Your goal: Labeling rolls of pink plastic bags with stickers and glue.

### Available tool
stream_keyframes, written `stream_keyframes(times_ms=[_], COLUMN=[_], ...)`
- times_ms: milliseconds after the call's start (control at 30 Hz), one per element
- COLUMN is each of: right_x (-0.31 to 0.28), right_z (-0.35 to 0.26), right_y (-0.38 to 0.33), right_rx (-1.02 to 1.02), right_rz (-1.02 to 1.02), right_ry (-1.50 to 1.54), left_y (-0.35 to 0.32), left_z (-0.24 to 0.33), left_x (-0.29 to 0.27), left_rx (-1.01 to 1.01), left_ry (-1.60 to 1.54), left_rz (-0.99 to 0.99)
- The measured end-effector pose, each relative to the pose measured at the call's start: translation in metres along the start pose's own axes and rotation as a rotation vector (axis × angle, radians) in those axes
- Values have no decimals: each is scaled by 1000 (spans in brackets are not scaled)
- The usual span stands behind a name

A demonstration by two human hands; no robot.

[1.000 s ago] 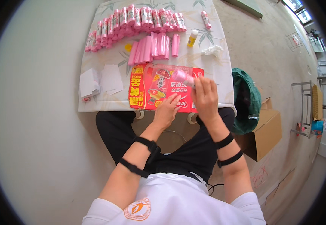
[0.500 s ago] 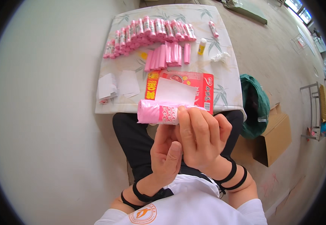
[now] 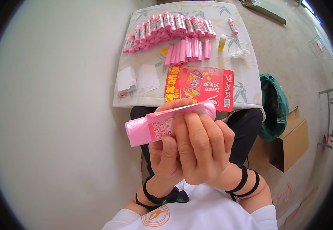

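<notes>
Above my lap, close in front of me, is a pink roll of thin plastic bags, tilted with its left end lower. A paper label with a patterned pink panel is wrapped around its middle, and a white edge of it lies along the top. My left hand grips the roll from below and behind, thumb at the front and fingertips showing over the top. The fingers of my right hand press the label against the front of the roll, hiding its right part.
On the table lie a pile of labelled pink rolls, several unlabelled rolls, a glue stick, white paper slips, crumpled clear plastic and red printed cardboard. A green bag and cardboard box stand right.
The white label sheet that stood up behind the roll is now folded down around it. The roll has tilted, left end lower. My left fingers now show over its top, and the view has shifted.
</notes>
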State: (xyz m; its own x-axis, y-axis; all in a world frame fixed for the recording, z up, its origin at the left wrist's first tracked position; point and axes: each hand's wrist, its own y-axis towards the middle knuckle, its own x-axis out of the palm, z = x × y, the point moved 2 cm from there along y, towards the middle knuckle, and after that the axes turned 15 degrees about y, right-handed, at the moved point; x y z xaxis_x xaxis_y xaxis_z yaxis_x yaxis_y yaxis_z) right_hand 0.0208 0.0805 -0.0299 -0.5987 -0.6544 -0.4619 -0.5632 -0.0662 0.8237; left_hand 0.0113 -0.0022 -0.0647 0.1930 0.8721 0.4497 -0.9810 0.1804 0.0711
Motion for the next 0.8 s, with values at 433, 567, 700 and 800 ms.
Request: stream_keyframes(times_ms=[433,567,700,800], right_x=[6,6,7,7], right_z=[-3,2,9,11], right_y=[-14,-18,-28,-31], right_rx=[-159,-171,-122,-106], right_rz=[-30,12,-5,8], right_ry=[-188,-233,-177,-145], left_y=[5,7,9,9], left_z=[13,15,7,2], left_x=[4,4,1,-2], left_rx=[118,92,46,50], left_ry=[248,223,197,181], left_rz=[166,152,169,176])
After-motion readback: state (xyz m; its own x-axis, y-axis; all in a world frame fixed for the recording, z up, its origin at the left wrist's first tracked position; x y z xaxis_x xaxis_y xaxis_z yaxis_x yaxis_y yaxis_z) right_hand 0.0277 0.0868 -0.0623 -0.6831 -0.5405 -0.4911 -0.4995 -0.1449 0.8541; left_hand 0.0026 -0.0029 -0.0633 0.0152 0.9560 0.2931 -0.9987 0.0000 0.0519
